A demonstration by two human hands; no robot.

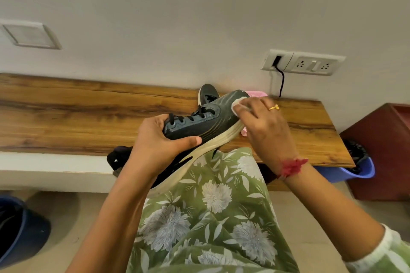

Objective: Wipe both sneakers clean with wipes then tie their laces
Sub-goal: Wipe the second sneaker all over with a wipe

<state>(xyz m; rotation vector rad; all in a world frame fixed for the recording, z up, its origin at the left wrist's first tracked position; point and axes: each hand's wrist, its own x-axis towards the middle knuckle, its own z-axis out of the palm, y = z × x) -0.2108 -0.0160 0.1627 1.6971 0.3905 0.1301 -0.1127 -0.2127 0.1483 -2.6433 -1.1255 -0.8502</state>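
My left hand point(155, 139) grips a dark sneaker point(206, 122) with black laces and a cream sole, held above my lap with its toe pointing up and to the right. My right hand point(264, 122) presses a white wipe point(236, 106) against the toe area of that sneaker, fingers curled over the wipe. A second dark sneaker point(207, 94) stands on the wooden shelf point(88, 113) behind the held one, mostly hidden. A pink wipes pack point(256, 95) lies on the shelf behind my right hand, largely covered.
A wall socket panel point(304, 63) with a black cable hangs above the shelf's right end. A blue bin point(357, 166) with a black liner stands under the shelf's right corner beside a red-brown cabinet point(381, 150). Another dark blue bucket point(20, 228) sits at the lower left.
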